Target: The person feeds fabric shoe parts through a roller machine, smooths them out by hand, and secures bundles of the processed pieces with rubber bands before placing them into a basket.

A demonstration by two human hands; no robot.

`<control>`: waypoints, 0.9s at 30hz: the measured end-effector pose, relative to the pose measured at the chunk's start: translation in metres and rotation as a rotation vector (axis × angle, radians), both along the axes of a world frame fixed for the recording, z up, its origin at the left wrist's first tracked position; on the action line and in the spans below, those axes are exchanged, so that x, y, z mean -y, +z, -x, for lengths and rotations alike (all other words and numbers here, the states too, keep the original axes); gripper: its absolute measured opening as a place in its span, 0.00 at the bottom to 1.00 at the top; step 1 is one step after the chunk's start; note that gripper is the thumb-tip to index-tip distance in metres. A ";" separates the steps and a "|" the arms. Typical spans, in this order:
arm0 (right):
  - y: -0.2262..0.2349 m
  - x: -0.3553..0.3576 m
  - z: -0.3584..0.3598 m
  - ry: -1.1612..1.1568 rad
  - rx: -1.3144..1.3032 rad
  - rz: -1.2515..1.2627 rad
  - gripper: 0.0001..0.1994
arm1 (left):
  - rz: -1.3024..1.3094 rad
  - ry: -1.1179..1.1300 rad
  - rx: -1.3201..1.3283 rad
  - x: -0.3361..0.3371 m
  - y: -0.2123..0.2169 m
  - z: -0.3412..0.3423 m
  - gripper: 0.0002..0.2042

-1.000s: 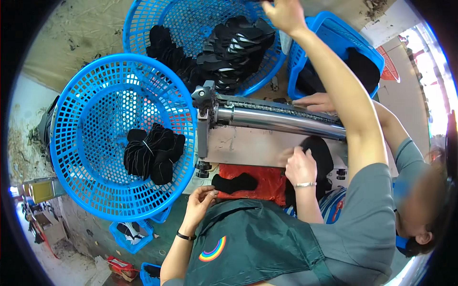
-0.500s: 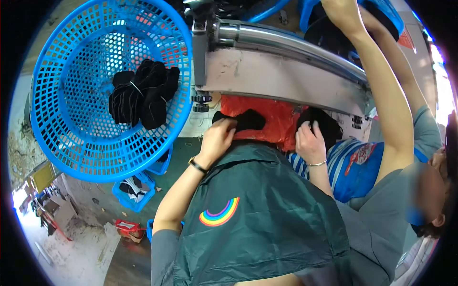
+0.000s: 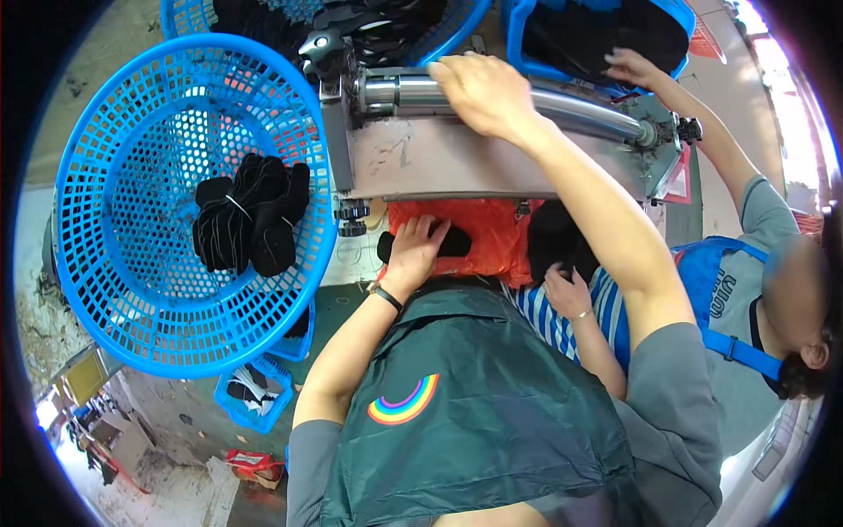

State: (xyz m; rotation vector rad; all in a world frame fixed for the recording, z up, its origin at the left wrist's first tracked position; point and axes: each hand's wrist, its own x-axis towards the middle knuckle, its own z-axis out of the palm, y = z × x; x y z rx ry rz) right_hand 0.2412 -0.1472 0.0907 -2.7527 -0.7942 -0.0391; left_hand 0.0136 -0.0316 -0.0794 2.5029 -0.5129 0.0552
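Observation:
My left hand (image 3: 414, 255) lies across a black knitted piece (image 3: 453, 241), its fingers curled over it. The piece rests on red plastic sheeting (image 3: 490, 235) under the machine's front edge; the part beneath my palm is hidden. My right hand (image 3: 488, 95) is above the machine's shiny metal cylinder (image 3: 404, 94), fingers stretched forward, with nothing seen in it. To the right of the sheeting, a co-worker's hand with a silver bracelet (image 3: 569, 292) touches a dark cloth piece (image 3: 553, 241). Their other hand (image 3: 630, 67) reaches over a blue basket of black pieces (image 3: 511, 48).
A big blue basket (image 3: 79, 290) at left holds a tied bundle of black knitted pieces (image 3: 250, 220). Behind the machine (image 3: 421, 158) stands another blue basket (image 3: 470, 26). A small blue basket (image 3: 226, 413) sits below left. The co-worker in a blue apron (image 3: 702, 263) is close on my right.
My right hand has moved left from the far-right basket to above the metal cylinder. My left hand stays on the black piece. The view has shifted, showing more behind the machine.

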 end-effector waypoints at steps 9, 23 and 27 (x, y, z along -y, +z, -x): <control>-0.023 -0.051 -0.056 -0.051 -0.231 0.047 0.30 | -0.005 -0.094 0.058 -0.007 0.009 0.003 0.14; 0.096 0.072 -0.068 -0.053 -0.559 -0.686 0.25 | 1.136 0.449 -0.793 -0.021 0.155 -0.025 0.11; 0.090 0.074 -0.066 -0.061 -0.504 -0.520 0.25 | 1.342 0.375 -0.841 -0.016 0.153 -0.021 0.16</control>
